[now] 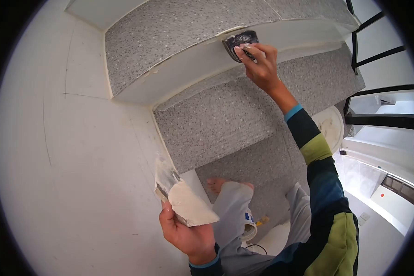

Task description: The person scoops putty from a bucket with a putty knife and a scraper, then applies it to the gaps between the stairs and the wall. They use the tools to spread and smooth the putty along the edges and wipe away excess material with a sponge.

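Observation:
My right hand pinches a dark, putty-smeared scraper against the upper edge of a white stair riser, just under the speckled grey tread. Low in the view, my left hand grips a flat board or blade, whose exact shape is partly covered, bearing a thick mound of cream putty. The board's smeared upper end is close to the white wall and the stair side. Rough putty runs along the joint between riser and tread.
Another speckled step lies below the riser. My bare foot stands lower down. Near my legs are a small white bucket and a brush. A round pale lid or tub and black railing are at right.

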### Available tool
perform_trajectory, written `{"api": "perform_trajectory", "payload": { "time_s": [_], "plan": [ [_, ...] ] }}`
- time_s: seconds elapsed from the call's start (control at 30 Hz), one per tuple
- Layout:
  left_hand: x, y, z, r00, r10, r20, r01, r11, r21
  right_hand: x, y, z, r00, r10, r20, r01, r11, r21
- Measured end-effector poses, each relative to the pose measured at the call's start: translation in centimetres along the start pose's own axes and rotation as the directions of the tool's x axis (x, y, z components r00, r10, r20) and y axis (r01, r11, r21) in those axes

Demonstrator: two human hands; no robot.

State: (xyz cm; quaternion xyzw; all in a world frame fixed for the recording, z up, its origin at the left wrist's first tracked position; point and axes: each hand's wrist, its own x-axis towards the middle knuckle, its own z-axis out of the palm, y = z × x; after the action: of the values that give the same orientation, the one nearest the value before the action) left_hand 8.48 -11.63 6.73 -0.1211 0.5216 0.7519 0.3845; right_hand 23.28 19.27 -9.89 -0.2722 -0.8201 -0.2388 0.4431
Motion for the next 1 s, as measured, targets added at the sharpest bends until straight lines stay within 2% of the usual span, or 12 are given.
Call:
{"api": "perform_trajectory", "payload": {
  "time_s": [0.07, 0.33, 0.4, 0.43, 0.53, 0.6, 0.73, 0.8, 0.87, 0.93, 0.97, 1.0],
  "plan": [
    [0.1, -0.3, 0.0, 1.000, -0.011, 0.016, 0.010, 1.000, 0.016, 1.4, -0.3, -0.3, 0.992, 0.033, -0.122, -0.034, 0.999, -0.001],
    [-0.1, -0.1, 0.2, 1.000, 0.003, 0.004, -0.003, 1.000, 0.027, 1.1, 1.2, -2.2, 0.999, -0.007, -0.051, 0.010, 0.998, 0.060],
    [0.2, 0.0, -0.1, 0.999, -0.008, 0.036, 0.008, 1.000, 0.007, 1.8, 0.9, -4.0, 0.963, 0.264, -0.057, -0.239, 0.930, 0.280],
    [0.2, 0.0, -0.3, 0.997, -0.026, 0.069, 0.027, 1.000, -0.003, 3.0, 1.4, -4.9, 0.965, 0.258, -0.053, -0.233, 0.929, 0.289],
    [0.0, 0.0, 0.0, 0.999, -0.027, 0.047, 0.024, 0.999, 0.047, 7.1, 3.4, -7.2, 0.921, 0.389, 0.032, -0.381, 0.877, 0.293],
    [-0.2, 0.0, 0.0, 0.996, -0.053, 0.072, 0.051, 0.998, 0.025, 9.6, 4.8, -6.4, 0.831, 0.446, 0.332, -0.457, 0.888, -0.047],
    [-0.3, 0.4, 0.5, 0.984, -0.088, 0.153, 0.095, 0.995, -0.035, 12.2, 3.4, -3.2, 0.770, 0.421, 0.480, -0.447, 0.892, -0.066],
    [-0.3, 0.5, 0.2, 0.989, -0.067, 0.133, 0.072, 0.997, -0.034, 12.3, -0.1, -1.6, 0.842, 0.362, 0.400, -0.402, 0.915, 0.016],
    [-0.4, 0.3, 0.2, 0.992, -0.051, 0.115, 0.053, 0.998, -0.015, 12.4, -2.9, -1.7, 0.782, 0.364, 0.506, -0.500, 0.851, 0.161],
    [-0.3, 0.1, 0.1, 0.995, -0.047, 0.089, 0.047, 0.999, -0.005, 11.6, -4.4, -3.7, 0.801, 0.335, 0.497, -0.576, 0.660, 0.483],
    [-0.1, 0.1, 0.1, 0.999, -0.016, 0.030, 0.016, 1.000, -0.006, 10.5, -4.3, -4.6, 0.799, 0.347, 0.491, -0.577, 0.672, 0.465],
    [0.0, 0.1, 0.0, 0.999, -0.029, 0.043, 0.029, 1.000, -0.003, 8.9, -4.0, -5.3, 0.720, 0.512, 0.468, -0.693, 0.501, 0.519]
  ]
}}
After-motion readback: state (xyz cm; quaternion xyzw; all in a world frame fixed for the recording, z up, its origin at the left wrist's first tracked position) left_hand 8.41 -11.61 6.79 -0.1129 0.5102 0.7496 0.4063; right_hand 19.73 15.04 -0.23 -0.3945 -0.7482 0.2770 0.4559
